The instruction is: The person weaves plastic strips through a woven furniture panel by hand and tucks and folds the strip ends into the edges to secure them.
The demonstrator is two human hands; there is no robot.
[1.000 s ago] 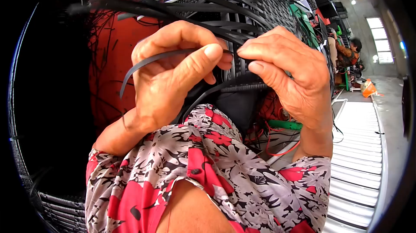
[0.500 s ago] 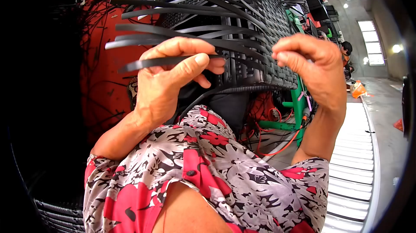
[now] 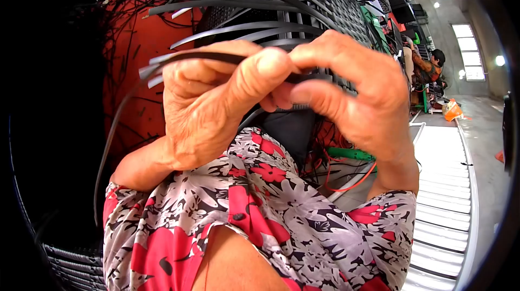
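Note:
Black flat strips (image 3: 238, 5) stick out leftward from a dark woven panel (image 3: 341, 7) in front of me. My left hand (image 3: 216, 96) is closed on one dark strip (image 3: 208, 55), pinched under the thumb, its free end reaching left past the knuckles. Close against it, my right hand (image 3: 352, 85) has its thumb and fingers curled round the same spot at the panel's edge. Part of a dark strip shows between its thumb and index finger. The fingertips of both hands nearly meet and cover the crossing point.
Strip scraps lie on a red surface (image 3: 157, 36) at the left. A green tool or bar (image 3: 349, 154) and an orange cable (image 3: 346, 189) are below the panel. At the right are a white slatted frame (image 3: 441, 182), an orange bag (image 3: 452, 109) and another person (image 3: 428, 66).
My right hand, apart from the strips half a second ago, has come back left to meet my left hand. A long thin strip now hangs down at the left.

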